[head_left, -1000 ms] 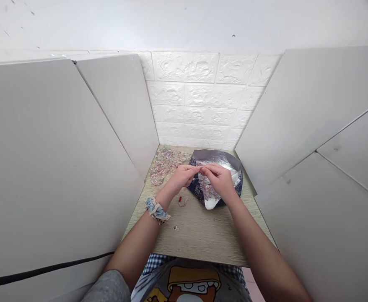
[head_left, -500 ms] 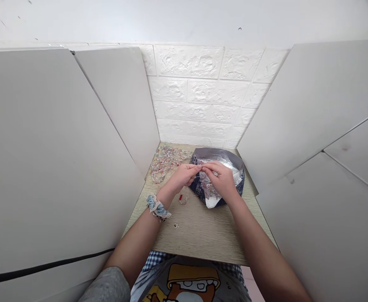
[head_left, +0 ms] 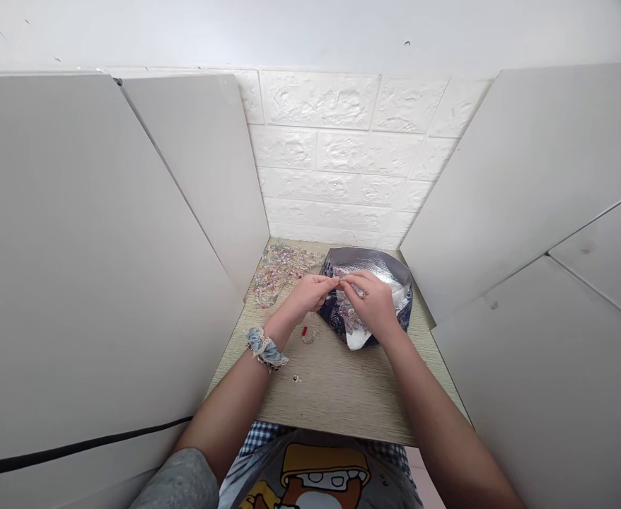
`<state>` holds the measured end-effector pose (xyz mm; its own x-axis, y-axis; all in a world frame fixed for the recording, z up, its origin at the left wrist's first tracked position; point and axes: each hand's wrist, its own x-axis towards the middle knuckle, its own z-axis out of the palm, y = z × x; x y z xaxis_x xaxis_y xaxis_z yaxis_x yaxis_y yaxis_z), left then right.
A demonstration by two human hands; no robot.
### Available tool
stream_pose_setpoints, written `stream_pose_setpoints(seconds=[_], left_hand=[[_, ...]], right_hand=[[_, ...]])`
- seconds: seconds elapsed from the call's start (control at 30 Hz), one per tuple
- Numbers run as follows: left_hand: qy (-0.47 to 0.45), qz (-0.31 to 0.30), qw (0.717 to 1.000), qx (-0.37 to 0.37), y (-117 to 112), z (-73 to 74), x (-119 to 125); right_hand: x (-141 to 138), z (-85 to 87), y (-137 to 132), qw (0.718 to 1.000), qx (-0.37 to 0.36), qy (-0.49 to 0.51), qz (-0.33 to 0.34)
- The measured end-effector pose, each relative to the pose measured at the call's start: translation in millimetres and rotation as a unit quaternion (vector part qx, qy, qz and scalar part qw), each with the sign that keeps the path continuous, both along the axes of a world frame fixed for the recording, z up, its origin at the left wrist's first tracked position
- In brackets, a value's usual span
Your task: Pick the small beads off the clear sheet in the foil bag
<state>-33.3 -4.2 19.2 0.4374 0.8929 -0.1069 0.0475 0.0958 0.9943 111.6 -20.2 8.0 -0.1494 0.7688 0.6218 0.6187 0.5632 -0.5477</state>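
Note:
Over the front left part of an open bag with a silvery lining (head_left: 377, 260), my two hands meet fingertip to fingertip. My left hand (head_left: 311, 293) is closed in a pinch of thumb and forefinger. Opposite it, my right hand (head_left: 371, 300) pinches at the same spot. What sits between the fingertips is too small to make out; a few pale beads show by the right palm and under the left fingers. Inside the bag lie pinkish bead strands (head_left: 350, 317), partly covered by my right hand. A short loop of clear and red beads (head_left: 308, 335) rests below my left hand.
Many colourful bead strands (head_left: 279, 267) are heaped at the table's back left. A tiny dark-and-white piece (head_left: 296, 379) lies near the front of the wooden table (head_left: 342, 396). White panels (head_left: 199, 162) flank both sides, and a white brick-pattern wall (head_left: 342, 152) closes the back.
Both hands keep their pinch at nearly the same place, with only slight finger shifts. The whole view has tilted a little; the bag and beads lie as before.

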Motion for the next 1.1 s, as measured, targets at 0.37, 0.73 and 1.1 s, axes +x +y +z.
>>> stream_pose_setpoints(seconds=[0.37,0.73,1.1], left_hand=[[0.024,0.016,1.000,0.007,-0.8,2.1,0.4],[0.018,-0.003,1.000,-0.006,-2.3,5.3,-0.5],[-0.030,0.013,0.998,-0.047,-1.8,8.2,1.0]], right_hand=[[2.1,-2.4,0.4,0.998,0.034,-0.055,-0.019],[1.8,3.0,-0.5,0.999,-0.035,0.031,0.026],[0.4,6.8,-2.4,0.998,-0.042,0.044,0.025]])
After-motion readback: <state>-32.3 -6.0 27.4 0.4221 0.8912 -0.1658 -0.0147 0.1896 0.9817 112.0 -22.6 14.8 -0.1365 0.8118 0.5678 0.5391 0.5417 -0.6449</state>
